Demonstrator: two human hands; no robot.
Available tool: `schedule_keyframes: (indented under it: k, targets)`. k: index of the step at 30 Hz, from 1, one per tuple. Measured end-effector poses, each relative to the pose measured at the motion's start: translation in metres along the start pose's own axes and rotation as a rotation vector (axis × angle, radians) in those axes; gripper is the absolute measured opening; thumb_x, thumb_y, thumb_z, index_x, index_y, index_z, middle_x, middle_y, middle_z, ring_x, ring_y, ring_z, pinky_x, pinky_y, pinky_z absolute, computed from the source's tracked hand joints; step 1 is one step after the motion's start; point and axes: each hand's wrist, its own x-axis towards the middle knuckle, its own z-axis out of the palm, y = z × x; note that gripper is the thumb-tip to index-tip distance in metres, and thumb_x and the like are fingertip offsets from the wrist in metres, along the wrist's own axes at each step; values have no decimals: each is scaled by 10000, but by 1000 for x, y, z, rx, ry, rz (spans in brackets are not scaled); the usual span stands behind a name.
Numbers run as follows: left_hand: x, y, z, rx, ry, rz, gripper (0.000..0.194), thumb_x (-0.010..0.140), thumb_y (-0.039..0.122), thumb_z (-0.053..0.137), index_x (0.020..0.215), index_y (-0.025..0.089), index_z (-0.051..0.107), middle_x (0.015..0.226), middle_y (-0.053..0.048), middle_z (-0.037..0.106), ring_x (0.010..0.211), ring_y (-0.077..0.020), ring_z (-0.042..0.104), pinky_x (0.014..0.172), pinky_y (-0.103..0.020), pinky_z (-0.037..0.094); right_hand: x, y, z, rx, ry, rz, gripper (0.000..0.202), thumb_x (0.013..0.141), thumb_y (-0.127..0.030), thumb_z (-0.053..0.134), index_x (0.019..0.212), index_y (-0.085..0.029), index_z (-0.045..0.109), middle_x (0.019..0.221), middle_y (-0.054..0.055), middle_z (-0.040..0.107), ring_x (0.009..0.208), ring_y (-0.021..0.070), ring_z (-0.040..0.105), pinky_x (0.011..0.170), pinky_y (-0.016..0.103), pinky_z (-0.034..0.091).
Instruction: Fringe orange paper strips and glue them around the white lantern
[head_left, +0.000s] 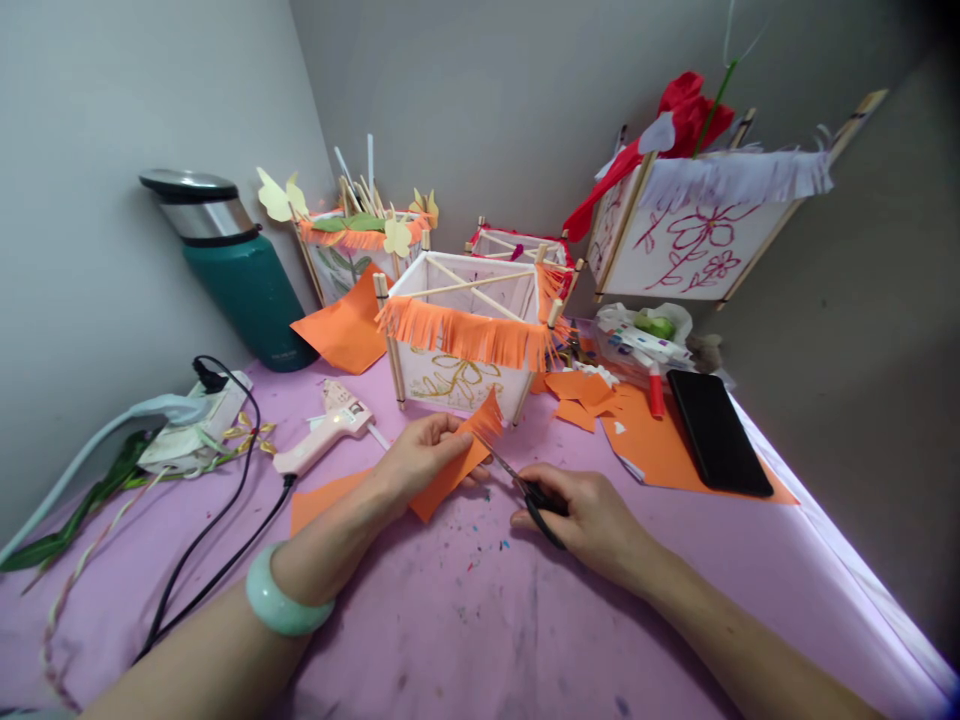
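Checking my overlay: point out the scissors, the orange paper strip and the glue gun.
scissors (541,500), head view, on the black handle.
orange paper strip (450,470), head view, on its middle.
glue gun (319,445), head view, on the pink body.

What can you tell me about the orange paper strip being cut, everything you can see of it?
The orange paper strip is a thin, matte, elongated piece held slantwise just above the purple table. Its upper end is snipped into a fringe of narrow tabs. The left hand pinches it along the top edge, while the scissors in the right hand meet its right edge, blades pointing at the fringe. Behind it stands a lantern trimmed with matching fringe.
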Motion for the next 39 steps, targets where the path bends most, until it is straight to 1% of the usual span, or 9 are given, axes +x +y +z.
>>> schedule_keyframes:
  k: [3,13,19,23,26,29,33,39]
  targets:
    - [0,0,-1,-6,-2,-3,236,780,306,664,786,158,481,632,-53,679,588,-187,694,561,-275,550,0,0,1,4,1,5,213,758,-376,708,862,-203,637,615,-61,475,549,97,398,511,191,308]
    - [0,-1,-1,-18,-4,9,257,776,326,673,785,154,482,655,-55,681,580,-179,688,553,-274,548,0,-1,-1,12,-12,5,232,754,-389,711,877,-206,638,620,-66,472,556,97,391,516,195,310]
    - [0,-1,-1,-10,-10,15,215,800,284,642,784,160,467,659,-47,684,588,-176,689,561,-277,545,-1,0,-1,10,-3,-6,228,759,-395,705,866,-205,639,609,-63,467,549,95,383,506,195,308]
    - [-1,0,0,-6,-8,25,213,800,293,639,779,165,470,624,-39,676,585,-175,686,570,-275,539,0,-1,-1,10,0,-7,229,762,-401,697,867,-204,643,613,-54,488,551,98,399,506,197,318]
    - [0,-1,0,-4,-6,19,205,800,287,635,778,167,470,638,-51,685,582,-174,686,574,-280,541,0,-1,-1,13,5,-8,234,761,-400,696,884,-206,651,617,-50,505,552,99,411,506,197,326]
    - [-1,-1,1,-17,-32,7,188,806,258,620,776,166,458,666,-68,698,575,-171,683,570,-281,541,-1,-1,-1,12,6,-11,231,758,-397,699,878,-206,650,615,-52,503,546,97,407,503,196,325]
    - [-1,-1,1,-33,-59,6,184,811,251,608,773,165,450,640,-65,692,548,-162,674,547,-262,530,-1,-1,-2,4,5,-14,225,770,-404,685,872,-208,646,616,-52,499,553,100,411,513,195,329]
    - [-1,-1,2,-14,-39,-17,195,808,261,620,784,161,454,653,-71,699,552,-163,680,536,-253,533,0,0,-2,1,0,-21,235,771,-409,687,878,-204,647,610,-55,481,551,99,399,512,192,328]
